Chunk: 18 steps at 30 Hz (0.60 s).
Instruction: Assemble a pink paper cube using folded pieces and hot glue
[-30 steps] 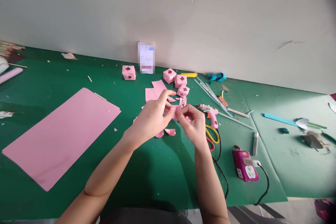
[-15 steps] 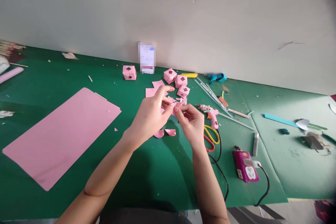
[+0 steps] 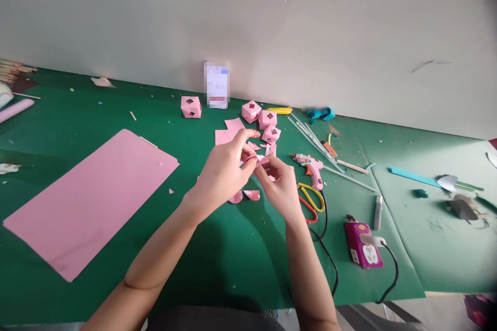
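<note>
Between my two hands is a small piece of pink paper (image 3: 262, 159), partly covered by the fingers. My left hand (image 3: 227, 163) pinches it with thumb and fingertips, the index finger raised and bent above. From the other side my right hand (image 3: 280, 183) grips it, thumb tip close to the left thumb. Beyond the hands stand folded pink paper shapes with diamond-shaped holes, one (image 3: 251, 111) near the wall and another (image 3: 271, 135) closer. Flat pink paper squares (image 3: 222, 137) and curled scraps (image 3: 252, 195) lie around the hands.
A large pink sheet (image 3: 93, 201) lies left on the green table (image 3: 186, 279). At right are a pink glue gun (image 3: 315, 170), scissors (image 3: 312, 199), glue sticks (image 3: 314, 142), and a purple power strip (image 3: 363, 245) with black cables. A phone (image 3: 217, 85) leans against the wall.
The pink paper has been turned between the fingers. My right hand has shifted slightly left and down; my left hand stays nearly in place.
</note>
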Each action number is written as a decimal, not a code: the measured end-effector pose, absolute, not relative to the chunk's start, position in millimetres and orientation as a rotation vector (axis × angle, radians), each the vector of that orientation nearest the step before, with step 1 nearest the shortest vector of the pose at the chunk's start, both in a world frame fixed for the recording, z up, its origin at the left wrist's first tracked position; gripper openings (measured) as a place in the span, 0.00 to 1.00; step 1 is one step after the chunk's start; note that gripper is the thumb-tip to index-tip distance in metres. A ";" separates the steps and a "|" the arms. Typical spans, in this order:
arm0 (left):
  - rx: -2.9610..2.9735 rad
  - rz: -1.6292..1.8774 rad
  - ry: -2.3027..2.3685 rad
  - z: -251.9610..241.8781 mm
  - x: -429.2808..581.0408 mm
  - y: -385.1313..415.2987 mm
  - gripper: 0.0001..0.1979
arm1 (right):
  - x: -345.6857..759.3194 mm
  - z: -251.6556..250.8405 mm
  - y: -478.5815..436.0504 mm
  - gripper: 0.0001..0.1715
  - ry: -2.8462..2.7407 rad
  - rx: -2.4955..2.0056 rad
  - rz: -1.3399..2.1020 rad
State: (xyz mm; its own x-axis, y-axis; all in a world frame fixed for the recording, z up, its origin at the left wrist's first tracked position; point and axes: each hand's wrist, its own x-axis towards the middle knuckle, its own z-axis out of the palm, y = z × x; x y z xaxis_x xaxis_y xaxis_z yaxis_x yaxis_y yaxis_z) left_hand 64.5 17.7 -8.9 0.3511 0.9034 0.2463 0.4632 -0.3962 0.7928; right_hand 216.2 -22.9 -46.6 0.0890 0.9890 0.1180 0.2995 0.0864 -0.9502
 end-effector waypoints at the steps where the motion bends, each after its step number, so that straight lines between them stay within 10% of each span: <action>1: 1.987 0.932 1.182 -9.4 64.6 18.1 0.20 | 215.3 -47.3 -23.0 0.12 -1.375 -1.369 0.938; 18: 1.971 1.054 1.198 -10.0 65.4 20.6 0.17 | 211.5 -35.0 -31.4 0.21 -1.437 -1.437 0.945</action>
